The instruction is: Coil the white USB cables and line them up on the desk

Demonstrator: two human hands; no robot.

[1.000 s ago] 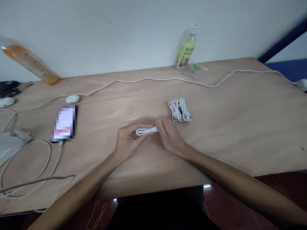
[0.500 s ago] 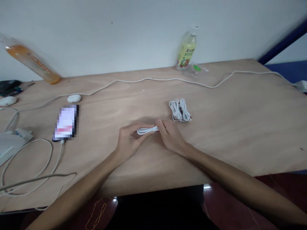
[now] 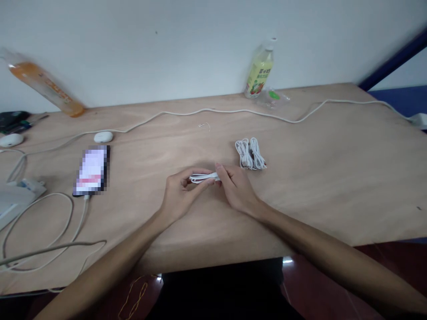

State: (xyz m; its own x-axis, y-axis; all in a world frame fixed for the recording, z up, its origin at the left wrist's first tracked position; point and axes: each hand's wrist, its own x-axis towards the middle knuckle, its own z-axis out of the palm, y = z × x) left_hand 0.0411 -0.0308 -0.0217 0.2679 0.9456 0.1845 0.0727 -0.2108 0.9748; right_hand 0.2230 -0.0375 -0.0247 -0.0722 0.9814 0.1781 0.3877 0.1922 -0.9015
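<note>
Coil [image 3: 201, 178] of white cable, one: held between both hands, at or just over the table [image 3: 300, 186]; contact below not possible to tell.

Left hand [image 3: 182, 189]: half curled, thumb and forefinger bowed round the loops, tips pinching near mid-length. Right hand [image 3: 235, 184]: mostly closed, thumb and fingertips together on the narrow waist; anything more under the fingers hidden.

Step in hand, by judgement: gathering and securing at the waist. Next move, by judgement: calls for a steady left pinch, loops flat and even, right fingertips free to work round the waist.

Long axis: crosswise, left hand to right hand, nearly level. Loop end: pointing left, fanned out in the gap of the left grip. Other end: pointing right, covered by right hand.

Bundles [image 3: 245, 154], white: just beyond right hand. Scraps [image 3: 201, 126]: well beyond both hands. Phone [image 3: 91, 171]: well left of left hand.
</note>
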